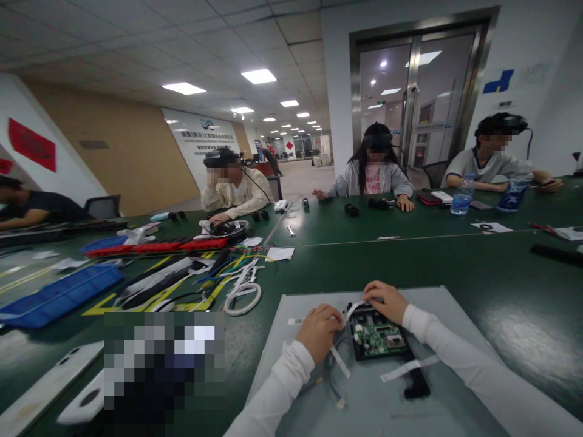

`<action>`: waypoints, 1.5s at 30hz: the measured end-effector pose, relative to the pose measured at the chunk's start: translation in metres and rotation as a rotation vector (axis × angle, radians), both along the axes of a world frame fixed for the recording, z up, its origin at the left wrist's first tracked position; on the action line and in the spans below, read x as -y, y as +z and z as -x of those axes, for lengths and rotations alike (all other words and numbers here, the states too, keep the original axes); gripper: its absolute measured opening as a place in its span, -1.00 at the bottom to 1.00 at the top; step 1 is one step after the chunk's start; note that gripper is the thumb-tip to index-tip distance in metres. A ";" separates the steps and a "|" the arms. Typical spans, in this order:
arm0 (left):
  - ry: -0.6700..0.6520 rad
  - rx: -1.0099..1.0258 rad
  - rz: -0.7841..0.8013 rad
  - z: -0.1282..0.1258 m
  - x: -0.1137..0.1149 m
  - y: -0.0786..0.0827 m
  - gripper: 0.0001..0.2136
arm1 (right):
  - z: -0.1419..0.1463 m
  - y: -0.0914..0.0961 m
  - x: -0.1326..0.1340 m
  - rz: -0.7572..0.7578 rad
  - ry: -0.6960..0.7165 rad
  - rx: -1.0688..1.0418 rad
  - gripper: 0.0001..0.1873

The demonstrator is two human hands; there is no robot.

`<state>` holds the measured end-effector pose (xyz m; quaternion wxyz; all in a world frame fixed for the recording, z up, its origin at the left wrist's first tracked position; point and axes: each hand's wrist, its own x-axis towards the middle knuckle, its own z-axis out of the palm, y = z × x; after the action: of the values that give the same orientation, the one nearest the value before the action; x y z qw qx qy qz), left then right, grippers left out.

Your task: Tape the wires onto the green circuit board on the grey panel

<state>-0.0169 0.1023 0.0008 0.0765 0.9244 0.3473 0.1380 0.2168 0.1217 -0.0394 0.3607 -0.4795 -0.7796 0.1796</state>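
Note:
A green circuit board (377, 338) sits in a black plastic frame (359, 357) on a flat grey panel (444, 309). To the left of the board, my left hand (320, 331) is closed, its fingertips pinching a white flat strip (352, 311). My right hand (386, 301) rests over the frame's far edge, with bent fingers closed at the strip's other end. A second white strip (340, 362) and grey wires with a small connector (340, 402) lie below my left hand. Another pale strip (407, 368) crosses the frame's black arm (416, 383).
Left of the panel are a coiled white cable (243, 299), loose wires, a blue tray (64, 295) and white devices (50, 385). A wrench (290, 230) lies farther back. Several people sit around the green table (328, 261); bottles (462, 195) stand at the right.

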 end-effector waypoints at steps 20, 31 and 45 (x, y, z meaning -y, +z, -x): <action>0.035 -0.101 -0.008 -0.003 0.003 0.005 -0.76 | -0.001 -0.004 0.001 0.002 0.015 0.012 -0.73; 0.046 -0.139 -0.009 -0.005 0.006 0.007 -0.73 | 0.000 -0.005 0.000 0.005 0.013 0.003 -0.73; 0.042 -0.130 -0.034 -0.005 0.006 0.005 -0.72 | 0.000 -0.006 0.000 -0.005 0.006 0.022 -0.75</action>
<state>-0.0120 0.0967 0.0056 0.0353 0.9250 0.3685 0.0852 0.2164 0.1222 -0.0450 0.3529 -0.4780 -0.7854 0.1735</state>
